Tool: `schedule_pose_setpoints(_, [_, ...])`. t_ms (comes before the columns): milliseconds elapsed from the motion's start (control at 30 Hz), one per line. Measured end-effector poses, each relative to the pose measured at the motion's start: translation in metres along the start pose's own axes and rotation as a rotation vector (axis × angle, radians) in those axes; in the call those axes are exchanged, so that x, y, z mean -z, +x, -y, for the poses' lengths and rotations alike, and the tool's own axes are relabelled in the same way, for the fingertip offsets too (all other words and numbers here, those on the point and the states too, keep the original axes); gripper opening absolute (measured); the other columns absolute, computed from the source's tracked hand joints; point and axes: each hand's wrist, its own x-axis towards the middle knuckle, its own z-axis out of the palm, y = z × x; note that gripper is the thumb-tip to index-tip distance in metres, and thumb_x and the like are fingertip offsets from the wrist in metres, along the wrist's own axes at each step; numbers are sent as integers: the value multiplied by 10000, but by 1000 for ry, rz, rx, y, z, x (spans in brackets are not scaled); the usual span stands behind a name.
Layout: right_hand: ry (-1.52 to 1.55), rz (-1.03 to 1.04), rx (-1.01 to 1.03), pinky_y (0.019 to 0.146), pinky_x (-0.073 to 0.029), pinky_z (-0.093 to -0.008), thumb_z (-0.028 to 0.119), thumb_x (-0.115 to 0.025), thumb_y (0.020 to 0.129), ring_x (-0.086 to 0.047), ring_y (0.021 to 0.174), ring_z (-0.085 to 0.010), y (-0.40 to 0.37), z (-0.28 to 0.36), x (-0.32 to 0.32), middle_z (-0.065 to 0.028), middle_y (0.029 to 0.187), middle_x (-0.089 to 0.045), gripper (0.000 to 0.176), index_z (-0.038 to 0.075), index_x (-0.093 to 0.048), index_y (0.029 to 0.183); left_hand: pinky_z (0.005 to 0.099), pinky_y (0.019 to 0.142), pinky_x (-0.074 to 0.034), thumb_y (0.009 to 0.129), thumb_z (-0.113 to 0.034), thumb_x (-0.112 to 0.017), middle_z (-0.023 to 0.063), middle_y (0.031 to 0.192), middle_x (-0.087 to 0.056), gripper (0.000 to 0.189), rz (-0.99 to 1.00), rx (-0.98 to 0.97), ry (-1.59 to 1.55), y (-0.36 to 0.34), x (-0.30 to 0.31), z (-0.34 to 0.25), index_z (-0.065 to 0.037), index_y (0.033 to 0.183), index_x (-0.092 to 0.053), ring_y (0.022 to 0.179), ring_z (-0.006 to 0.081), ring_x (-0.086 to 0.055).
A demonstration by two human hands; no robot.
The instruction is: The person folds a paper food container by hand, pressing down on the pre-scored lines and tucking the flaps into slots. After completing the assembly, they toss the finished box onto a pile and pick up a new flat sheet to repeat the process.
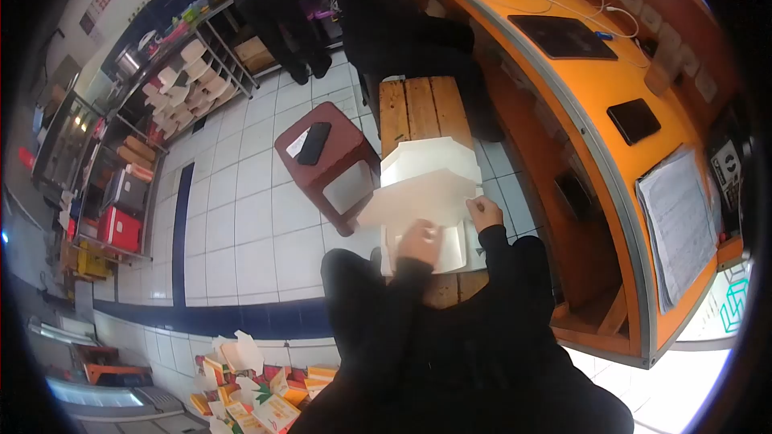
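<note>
Fingers: the left hand [419, 241] has its fingers curled down on the white carton sheet [418, 197], knuckles up; whether they grip or only press I cannot tell. The fingers of the right hand [485, 213] are narrow, pinched on the sheet's right edge.
Carton sheet: it lies tilted over the near half of the wooden desk [422, 108], above a stack of flat cartons [454, 251], and its left corner hangs past the desk's left edge.
Folded box [422, 157]: it sits just beyond the sheet, touching or overlapped by it.
Risk 1: the overhanging corner has nothing beneath it, so if the left hand lifts, the sheet may tip off toward the tiled floor [241, 217].
Risk 2: a hard pull from the pinch alone could crease or tear the thin edge.
Risk 3: a push away from the person could shove the folded box along the desk's far planks.
Risk 4: a wide sweep left could strike the brown stool [347, 145] and knock off the phone [314, 143].
Edges: the desk is narrow, and the cartons fill its near half from side to side.
Open room: the far planks are bare, and floor lies open to the left past the stool.
Tight side: to the right, the orange worktop [595, 88] curves close by.
Far end: 1 other person in black [402, 24] stands near the desk's far end.
</note>
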Motion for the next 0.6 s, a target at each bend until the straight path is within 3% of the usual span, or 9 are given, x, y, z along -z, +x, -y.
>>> schedule_pose_setpoints(100, [-83,54,56,652,-502,-365,296,-672,858,-642,627,-233,-8,8,4,-110,671,-658,279,17,-668,848,377,723,-534,820,-431,-675,142,794,-711,397,297,105,15,1,-29,-18,-58,953,-695,766,314,-689])
schedule_pose_setpoints(133, [-87,54,56,652,-502,-365,296,-672,858,-642,627,-233,-7,4,4,-110,671,-658,279,17,-668,848,380,725,-537,835,-406,-643,140,784,-712,366,209,74,23,2,-45,-11,-51,871,-721,729,316,-688])
schedule_pose_setpoints(233, [-50,115,-52,612,-506,-352,288,-691,843,-654,610,-212,-15,3,9,-96,633,-649,277,14,-671,801,368,700,-541,845,-343,-629,137,741,-706,331,218,96,-25,8,-60,11,-30,785,-719,692,311,-689])
schedule_pose_setpoints(267, [38,146,-132,601,-509,-351,291,-698,835,-661,619,-215,-19,13,12,-95,638,-653,281,14,-672,793,418,754,-518,815,-338,-602,197,747,-667,339,242,148,-91,7,-61,15,-20,747,-699,779,345,-674])
schedule_pose_setpoints(300, [127,179,-209,591,-512,-349,293,-705,827,-668,628,-219,-23,20,13,-94,642,-657,284,14,-674,784,418,754,-518,815,-338,-602,197,747,-667,339,244,153,-88,7,-56,12,-20,747,-699,779,345,-674])
schedule_pose_setpoints(433, [150,195,-146,604,-523,-351,244,-706,826,-656,592,-205,-29,17,-5,-101,684,-671,258,-9,-666,798,392,713,-523,819,-336,-592,183,728,-671,321,293,299,-209,13,-58,20,-44,820,-723,719,316,-679])
schedule_pose_setpoints(500, [-196,113,67,663,-524,-389,249,-697,808,-673,668,-281,-37,22,-7,-130,716,-681,238,12,-669,816,391,713,-524,828,-339,-585,173,737,-681,327,341,414,-349,18,-62,28,-43,828,-724,720,309,-682])
schedule_pose_setpoints(600, [-329,153,55,708,-516,-418,255,-690,792,-668,741,-336,-47,21,-8,-151,747,-681,221,36,-673,818,397,713,-527,833,-336,-594,156,726,-689,329,354,437,-322,21,-68,35,-33,809,-721,720,311,-682])
